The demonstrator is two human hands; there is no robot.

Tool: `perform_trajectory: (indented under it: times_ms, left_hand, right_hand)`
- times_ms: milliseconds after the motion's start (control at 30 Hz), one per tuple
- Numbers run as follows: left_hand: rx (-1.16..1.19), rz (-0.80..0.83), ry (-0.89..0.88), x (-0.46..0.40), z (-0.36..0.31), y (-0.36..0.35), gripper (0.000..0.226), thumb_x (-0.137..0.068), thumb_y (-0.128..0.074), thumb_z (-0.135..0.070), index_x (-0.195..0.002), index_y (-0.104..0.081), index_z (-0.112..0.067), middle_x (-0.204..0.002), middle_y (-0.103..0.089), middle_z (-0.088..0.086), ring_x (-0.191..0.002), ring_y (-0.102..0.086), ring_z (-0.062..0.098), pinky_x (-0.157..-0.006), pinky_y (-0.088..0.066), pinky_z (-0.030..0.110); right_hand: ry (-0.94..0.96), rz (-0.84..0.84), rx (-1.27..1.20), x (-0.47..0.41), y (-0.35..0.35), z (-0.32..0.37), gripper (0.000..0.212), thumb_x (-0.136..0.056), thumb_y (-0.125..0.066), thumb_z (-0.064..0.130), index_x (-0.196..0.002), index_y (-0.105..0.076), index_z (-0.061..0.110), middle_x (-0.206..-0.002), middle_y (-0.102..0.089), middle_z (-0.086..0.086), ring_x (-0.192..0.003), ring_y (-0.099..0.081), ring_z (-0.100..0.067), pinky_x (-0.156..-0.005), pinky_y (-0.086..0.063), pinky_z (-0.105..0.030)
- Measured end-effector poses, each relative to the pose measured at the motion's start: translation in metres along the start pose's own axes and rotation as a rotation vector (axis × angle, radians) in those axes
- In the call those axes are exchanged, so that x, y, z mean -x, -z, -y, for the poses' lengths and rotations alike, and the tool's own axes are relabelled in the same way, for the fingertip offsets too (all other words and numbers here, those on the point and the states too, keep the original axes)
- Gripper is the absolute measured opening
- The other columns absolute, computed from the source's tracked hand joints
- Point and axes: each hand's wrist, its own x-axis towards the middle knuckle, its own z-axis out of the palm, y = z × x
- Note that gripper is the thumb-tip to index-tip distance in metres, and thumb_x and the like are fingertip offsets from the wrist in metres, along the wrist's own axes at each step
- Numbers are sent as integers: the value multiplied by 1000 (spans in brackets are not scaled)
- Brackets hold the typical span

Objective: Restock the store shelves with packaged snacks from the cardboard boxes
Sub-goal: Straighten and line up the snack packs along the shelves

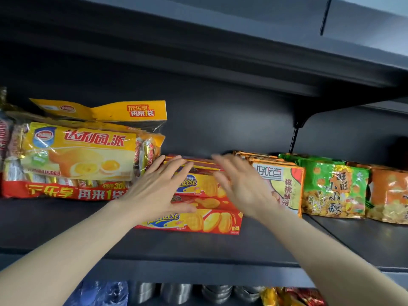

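Note:
Red and yellow cheese cracker boxes lie stacked in the middle of a dark grey shelf. My left hand rests flat on the left part of the stack, fingers straight and spread. My right hand is blurred by motion; its fingers are straight, over the stack's right side and beside the walnut cookie packs. No cardboard box is in view.
Large yellow egg-pie bags stand left of the boxes. Green snack bags and orange bags line the right. An upper shelf hangs overhead. Bottles and packets sit on the shelf below.

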Motion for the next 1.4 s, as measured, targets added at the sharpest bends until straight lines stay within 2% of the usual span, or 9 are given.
perform_trajectory:
  times_ms: [67, 167, 367, 533, 867, 1033, 1200, 1300, 1400]
  left_hand:
    - [-1, -76, 28, -16, -3, 8, 87, -88, -20, -79, -148, -46, -21, -147, -50, -2, -140, -39, 18, -111, -17, 32]
    - [146, 52, 44, -44, 0, 1, 79, -95, -28, -70, -158, -21, -24, -161, -27, -3, -150, -17, 16, -122, -8, 32]
    - [122, 314, 121, -69, 0, -5, 91, -85, -28, -83, -157, -20, -29, -164, -23, 0, -147, -30, 25, -113, -31, 41]
    - [125, 322, 137, -68, 3, -7, 96, -80, -28, -89, -157, -17, -34, -164, -22, 0, -148, -27, 24, -113, -33, 42]
    - [102, 331, 169, -68, 15, -14, 91, -83, -30, -86, -156, -22, -34, -163, -24, -1, -145, -35, 24, -110, -40, 42]
    - [67, 325, 208, -71, 11, -16, 86, -86, -31, -83, -155, -25, -33, -161, -30, 1, -143, -38, 26, -107, -41, 41]
    - [63, 287, 260, -75, 15, -31, 82, -87, -29, -81, -155, -24, -34, -160, -33, -3, -145, -34, 24, -117, -29, 42]
    - [81, 279, 269, -76, 17, -35, 79, -88, -30, -79, -156, -20, -38, -162, -27, -5, -149, -24, 24, -120, -20, 45]
    - [104, 179, 263, -61, 12, -33, 76, -91, -36, -74, -155, -24, -36, -163, -24, -4, -149, -22, 23, -121, -19, 42]
  right_hand:
    - [-131, 24, 9, -29, 15, -18, 46, -105, -39, 42, -139, -53, 14, -129, -58, -13, -114, -54, -39, -96, -43, -45]
    - [-187, 287, 140, -63, 11, -35, 36, -108, -36, 29, -125, -61, 9, -126, -59, -15, -120, -51, -38, -94, -43, -43]
    - [-231, 598, 201, -106, -37, -54, 52, -106, -29, 50, -135, -58, 19, -147, -51, -13, -135, -47, -34, -112, -38, -41]
    - [-213, 736, 155, -128, -59, -47, 58, -104, -24, 56, -143, -50, 21, -152, -46, -10, -138, -44, -31, -115, -34, -40]
    - [-257, 698, -13, -128, -59, -37, 49, -108, -25, 46, -143, -50, 24, -151, -47, -6, -138, -43, -30, -112, -35, -39]
    - [-304, 571, -66, -100, -53, -36, 50, -101, -18, 55, -118, -59, 32, -128, -64, -6, -119, -57, -38, -97, -47, -44]
    - [-361, 496, -118, -74, -52, -21, 56, -102, -23, 59, -137, -55, 30, -138, -55, -10, -130, -48, -37, -109, -39, -50]
    - [-357, 356, -124, -63, -50, -13, 74, -92, -11, 67, -139, -52, 26, -136, -54, -12, -131, -43, -40, -108, -39, -53]
    - [-345, 278, -103, -49, -38, -10, 54, -103, -30, 53, -145, -46, 23, -146, -45, -13, -136, -37, -39, -110, -38, -52]
